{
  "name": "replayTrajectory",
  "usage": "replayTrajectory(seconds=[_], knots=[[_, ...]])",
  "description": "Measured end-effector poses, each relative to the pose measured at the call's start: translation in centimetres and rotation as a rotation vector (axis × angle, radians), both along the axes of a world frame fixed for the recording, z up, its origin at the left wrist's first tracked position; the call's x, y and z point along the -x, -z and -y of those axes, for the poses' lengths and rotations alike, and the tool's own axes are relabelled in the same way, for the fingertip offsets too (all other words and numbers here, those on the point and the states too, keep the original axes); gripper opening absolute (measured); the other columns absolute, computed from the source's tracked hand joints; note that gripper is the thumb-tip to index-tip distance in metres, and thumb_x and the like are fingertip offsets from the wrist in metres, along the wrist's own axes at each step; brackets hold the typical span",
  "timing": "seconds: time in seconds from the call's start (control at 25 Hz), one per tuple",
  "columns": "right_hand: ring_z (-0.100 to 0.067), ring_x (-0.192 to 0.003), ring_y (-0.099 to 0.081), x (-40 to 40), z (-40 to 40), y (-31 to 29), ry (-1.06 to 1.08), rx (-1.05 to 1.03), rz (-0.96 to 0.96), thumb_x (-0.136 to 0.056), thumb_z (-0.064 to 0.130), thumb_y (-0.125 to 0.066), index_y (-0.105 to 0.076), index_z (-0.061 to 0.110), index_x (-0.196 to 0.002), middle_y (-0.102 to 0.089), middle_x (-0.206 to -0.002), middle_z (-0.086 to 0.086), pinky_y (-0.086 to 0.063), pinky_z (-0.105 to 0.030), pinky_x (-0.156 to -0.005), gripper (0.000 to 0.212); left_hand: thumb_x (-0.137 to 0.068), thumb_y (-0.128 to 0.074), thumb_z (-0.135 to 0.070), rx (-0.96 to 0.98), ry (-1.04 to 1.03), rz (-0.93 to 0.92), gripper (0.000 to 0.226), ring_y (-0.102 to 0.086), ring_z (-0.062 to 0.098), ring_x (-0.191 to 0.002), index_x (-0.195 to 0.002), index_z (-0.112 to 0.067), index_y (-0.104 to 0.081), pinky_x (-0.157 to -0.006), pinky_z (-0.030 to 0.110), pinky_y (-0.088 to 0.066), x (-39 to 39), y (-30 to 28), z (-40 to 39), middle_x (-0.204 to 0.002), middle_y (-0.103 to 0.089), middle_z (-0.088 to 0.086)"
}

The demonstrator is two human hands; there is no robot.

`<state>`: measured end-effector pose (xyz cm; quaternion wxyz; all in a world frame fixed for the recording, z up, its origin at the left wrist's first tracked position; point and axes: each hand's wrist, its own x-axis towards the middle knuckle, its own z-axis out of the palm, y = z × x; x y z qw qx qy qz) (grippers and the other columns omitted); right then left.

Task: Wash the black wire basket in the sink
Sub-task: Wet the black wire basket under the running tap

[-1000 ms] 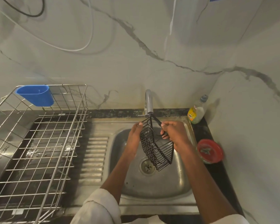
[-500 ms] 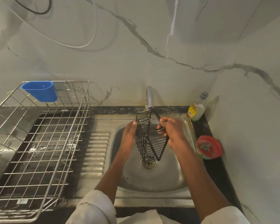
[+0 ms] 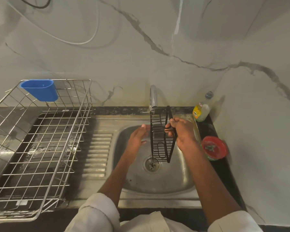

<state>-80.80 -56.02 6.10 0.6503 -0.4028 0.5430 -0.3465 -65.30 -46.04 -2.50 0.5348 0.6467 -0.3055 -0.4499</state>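
The black wire basket (image 3: pixel 161 136) hangs upright over the steel sink (image 3: pixel 174 180), just below the chrome tap (image 3: pixel 153 96). My right hand (image 3: pixel 181 131) grips its right edge with the fingers curled through the wires. My left hand (image 3: pixel 138 136) is flat against the basket's left side, fingers stretched out and holding nothing. The basket's lower end is above the drain (image 3: pixel 151 164). I cannot tell whether water is running.
A steel wire dish rack (image 3: pixel 45 144) with a blue plastic cup (image 3: pixel 40 91) clipped to its back fills the draining board at left. A dish soap bottle (image 3: pixel 202 109) and a red bowl (image 3: pixel 214 148) stand on the dark counter at right. The marble wall is close behind.
The basket has turned from tilted to upright and moved up toward the tap. My left hand has slid along its left side. My right hand keeps its grip.
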Motion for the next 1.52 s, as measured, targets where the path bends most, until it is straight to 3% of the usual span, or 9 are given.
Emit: replayTrajectory(seconds=[0.2, 0.32, 0.48, 0.76, 0.96, 1.08, 1.24, 1.36, 1.52], knots=[[-0.019, -0.060, -0.064, -0.5, -0.5, -0.8, -0.079, -0.004, -0.023, -0.101, 0.004, -0.059, -0.068, 0.010, -0.103, -0.071, -0.073, -0.011, -0.047, -0.024, -0.044, 0.011, -0.113, -0.043, -0.053, 0.028, -0.203, -0.041, 0.052, -0.077, 0.023, -0.109, -0.122, -0.012, -0.073, -0.096, 0.045, -0.057, -0.6, -0.8, -0.2, -0.115, -0.081, 0.005], [-0.020, -0.060, -0.064, -1.8, -1.2, -0.7, -0.097, -0.007, -0.006, -0.101, 0.004, -0.060, -0.068, 0.011, -0.100, -0.071, -0.073, -0.011, -0.049, -0.025, -0.045, 0.011, -0.110, -0.045, -0.060, 0.050, -0.250, -0.036, 0.053, -0.076, 0.023, -0.113, -0.128, -0.018, -0.072, -0.104, 0.051, -0.057, -1.3, -0.5, -0.9, -0.120, -0.080, 0.003], [-0.019, -0.058, -0.064, -2.7, -1.8, -0.3, -0.051, -0.006, 0.021, -0.101, 0.004, -0.060, -0.067, 0.011, -0.094, -0.071, -0.072, -0.011, -0.051, -0.026, -0.047, 0.012, -0.113, -0.045, -0.054, 0.077, -0.238, 0.002, 0.046, -0.074, 0.018, -0.119, -0.128, -0.021, -0.073, -0.108, 0.049, -0.055, -1.6, -0.9, -1.5, -0.123, -0.080, -0.001], [-0.024, -0.062, -0.068, -1.2, 0.4, -0.3, 0.048, -0.043, 0.036, -0.102, 0.005, -0.057, -0.065, 0.006, -0.105, -0.072, -0.077, -0.014, -0.054, -0.029, -0.046, 0.008, -0.109, -0.046, -0.058, 0.045, -0.124, 0.030, 0.048, -0.075, 0.015, -0.115, -0.128, -0.023, -0.074, -0.108, 0.047, -0.056, -1.3, -1.4, -0.1, -0.122, -0.080, -0.004], [-0.022, -0.060, -0.069, 0.1, 1.1, -0.1, 0.044, -0.052, 0.016, -0.102, 0.004, -0.056, -0.064, 0.003, -0.103, -0.071, -0.075, -0.014, -0.054, -0.030, -0.048, 0.008, -0.112, -0.039, -0.056, 0.036, -0.055, 0.009, 0.049, -0.077, 0.013, -0.108, -0.120, -0.024, -0.076, -0.102, 0.043, -0.057, -0.2, -2.0, 1.4, -0.115, -0.082, -0.006], [-0.024, -0.066, -0.071, -0.3, 0.7, 0.1, -0.003, -0.067, 0.024, -0.101, 0.005, -0.059, -0.066, 0.005, -0.108, -0.073, -0.079, -0.014, -0.054, -0.029, -0.049, 0.009, -0.115, -0.038, -0.050, 0.046, -0.085, -0.011, 0.051, -0.078, 0.017, -0.106, -0.121, -0.015, -0.074, -0.099, 0.041, -0.058, 0.1, -1.8, 1.1, -0.114, -0.082, 0.001], [-0.025, -0.067, -0.073, -2.2, -0.1, 0.6, -0.018, -0.123, 0.104, -0.102, 0.004, -0.058, -0.064, 0.002, -0.110, -0.074, -0.078, -0.013, -0.058, -0.032, -0.054, 0.011, -0.115, -0.038, -0.048, 0.061, -0.153, -0.020, 0.047, -0.078, 0.016, -0.105, -0.122, -0.017, -0.074, -0.092, 0.037, -0.060, -1.1, -2.0, 0.4, -0.113, -0.082, -0.002], [-0.028, -0.074, -0.074, -3.2, -0.4, 0.3, 0.030, -0.143, 0.124, -0.103, 0.002, -0.055, -0.064, 0.000, -0.105, -0.073, -0.081, -0.014, -0.061, -0.034, -0.058, 0.010, -0.112, -0.047, -0.051, 0.057, -0.071, -0.006, 0.047, -0.074, 0.023, -0.119, -0.131, -0.016, -0.072, -0.102, 0.045, -0.057, -2.4, -2.4, -0.1, -0.124, -0.079, 0.003], [-0.035, -0.084, -0.075, -3.3, -0.5, -0.3, 0.016, -0.213, 0.197, -0.103, -0.004, -0.049, -0.063, -0.006, -0.103, -0.075, -0.096, -0.024, -0.063, -0.034, -0.058, 0.015, -0.084, -0.073, -0.033, 0.042, 0.170, 0.014, 0.065, -0.070, 0.014, -0.124, -0.144, -0.011, -0.060, -0.106, 0.035, -0.053, -3.5, -3.2, -0.7, -0.133, -0.074, 0.003]])
